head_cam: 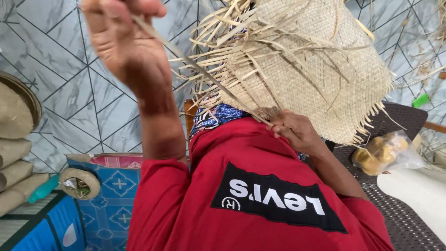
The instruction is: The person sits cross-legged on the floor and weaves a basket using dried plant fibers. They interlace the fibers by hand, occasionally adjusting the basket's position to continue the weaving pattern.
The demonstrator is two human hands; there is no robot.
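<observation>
Currently the left hand, raised at 11 o'clock, is pinching one long flat straw strip in closed fingers; the strip is running down toward 4 o'clock to the right hand. That hand's fingers are curling shut around the strip's lower end, at the 6 o'clock edge of the woven straw piece. The weave is looking dry, pale tan, tightly plaited, its loose ends fraying outward.

Matt, rough straw woven piece
</observation>
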